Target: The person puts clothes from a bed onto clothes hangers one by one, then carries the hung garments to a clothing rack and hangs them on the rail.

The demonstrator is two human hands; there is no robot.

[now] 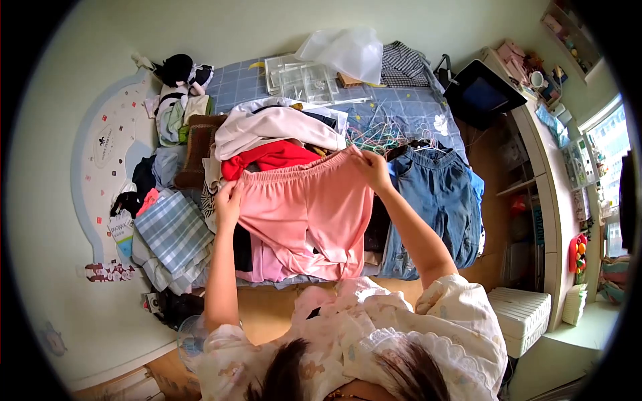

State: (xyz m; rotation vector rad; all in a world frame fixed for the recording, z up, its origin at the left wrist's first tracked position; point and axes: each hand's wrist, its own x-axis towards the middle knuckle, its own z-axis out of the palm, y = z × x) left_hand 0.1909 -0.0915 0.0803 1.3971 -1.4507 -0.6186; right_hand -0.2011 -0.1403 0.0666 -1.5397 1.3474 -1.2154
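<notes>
Pink pants with a gathered elastic waistband are stretched out in front of me, legs hanging down over the bed's near side. My left hand grips the left end of the waistband, fingers closed on it. The right end is pinched in my right hand. Just behind the pants lies a heap with a white garment and a red garment. Blue jeans lie flat to the right of my right hand. Darker and lilac fabric shows partly beneath the pants.
Tangled wire hangers lie behind the jeans. Clear plastic boxes and a translucent bag are at the bed's far side. A checked blue cloth sits among clothes at left. A white slatted box stands at lower right.
</notes>
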